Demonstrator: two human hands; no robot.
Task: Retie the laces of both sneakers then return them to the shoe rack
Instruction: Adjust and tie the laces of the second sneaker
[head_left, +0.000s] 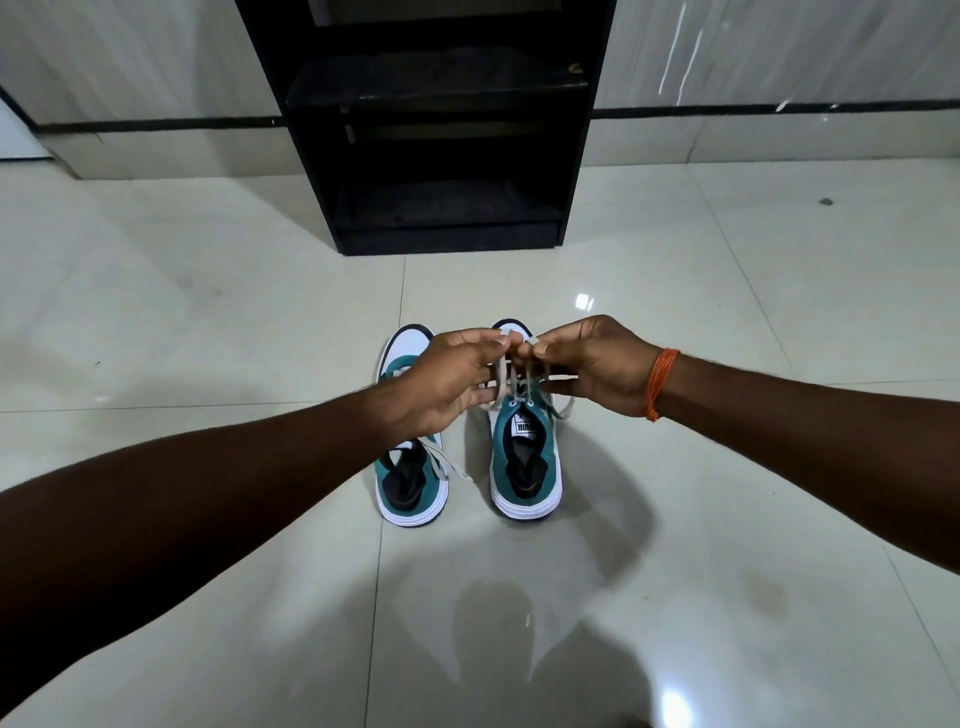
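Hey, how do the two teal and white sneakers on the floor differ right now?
The right teal and white sneaker has its grey laces pulled up and pinched by the left hand and right hand; the left teal and white sneaker is untouched, a loose lace lying over its side onto the tiled floor. The left hand also hides the left sneaker's middle, while the right sneaker's tongue label shows. Both stand side by side, toes toward the black shoe rack.

The right sneaker's tongue label (521, 427) reads "PUMA", seen upside down.

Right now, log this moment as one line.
left hand: grip on laces | right hand: grip on laces | right sneaker: being tied | left sneaker: untied | shoe rack: no shoes visible
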